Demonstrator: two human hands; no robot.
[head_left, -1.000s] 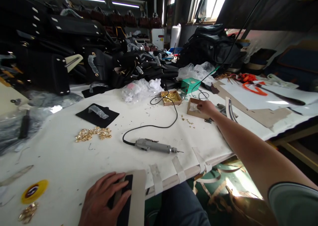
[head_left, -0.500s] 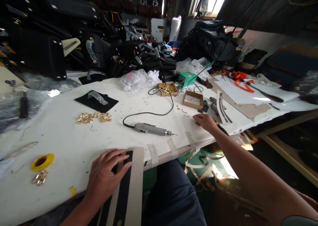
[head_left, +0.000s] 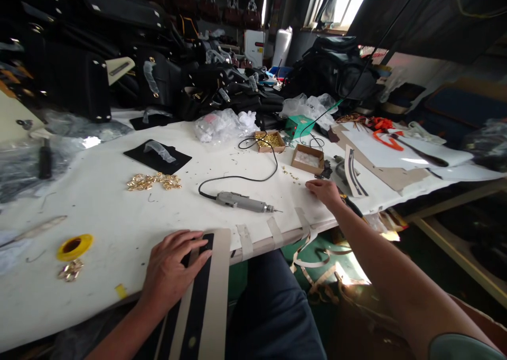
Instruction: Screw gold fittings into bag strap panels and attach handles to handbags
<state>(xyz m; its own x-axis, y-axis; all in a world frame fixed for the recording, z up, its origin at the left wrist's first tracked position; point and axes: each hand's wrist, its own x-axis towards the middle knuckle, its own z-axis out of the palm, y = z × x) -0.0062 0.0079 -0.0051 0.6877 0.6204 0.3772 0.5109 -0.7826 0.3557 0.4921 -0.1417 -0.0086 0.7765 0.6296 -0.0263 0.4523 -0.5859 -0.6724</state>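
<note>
My left hand (head_left: pixel 172 270) lies with fingers spread on a beige panel with black strips (head_left: pixel 217 275) at the table's front edge. Its thumb and fingertips touch a black strip near the panel's far end. Further right, my right hand (head_left: pixel 324 192) rests low on the white tabletop, fingertips pressed together; whatever they may pinch is too small to make out. Just beyond those fingertips lie several tiny gold fittings (head_left: pixel 292 176). Between the hands is a grey electric screwdriver (head_left: pixel 243 201), its bit pointing right and its cord running back.
A small box of gold hardware (head_left: pixel 270 141), an open cardboard box (head_left: pixel 308 160) and a green power box (head_left: pixel 298 126) stand farther back. Gold clasps (head_left: pixel 153 181), a black panel (head_left: pixel 157 157) and yellow tape (head_left: pixel 75 247) lie leftward. Black bags (head_left: pixel 233 88) are piled behind.
The view has shifted slightly, moving the nearby table items a little right and up. Both hands stay in nearly the same places, the left still on the panel.
</note>
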